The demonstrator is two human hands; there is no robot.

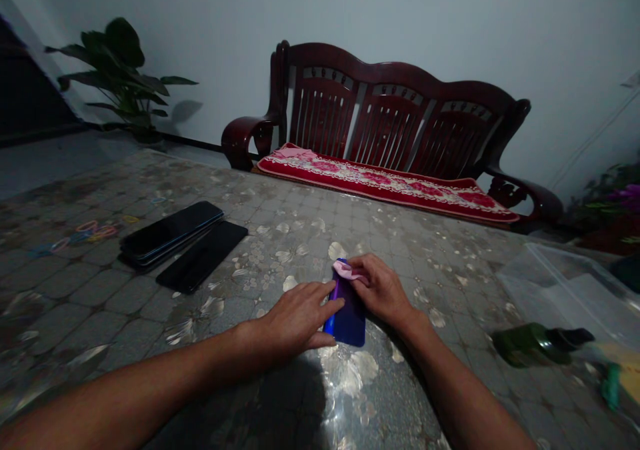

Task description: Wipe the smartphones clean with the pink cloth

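Note:
A glossy blue phone (346, 311) lies back-up on the patterned table cover (280, 237) in front of me. My left hand (295, 317) rests flat beside it, fingers stretched out and touching its left edge. My right hand (381, 289) is closed on a small pink cloth (349, 273) and presses it on the top end of the phone.
Several dark phones (173, 233) lie stacked at the left, one black phone (203, 255) beside them, with coloured rubber bands (93, 230) further left. A dark green bottle (537, 342) lies on its side at the right, by a clear plastic box (565, 287). A wooden bench (390, 123) stands behind the table.

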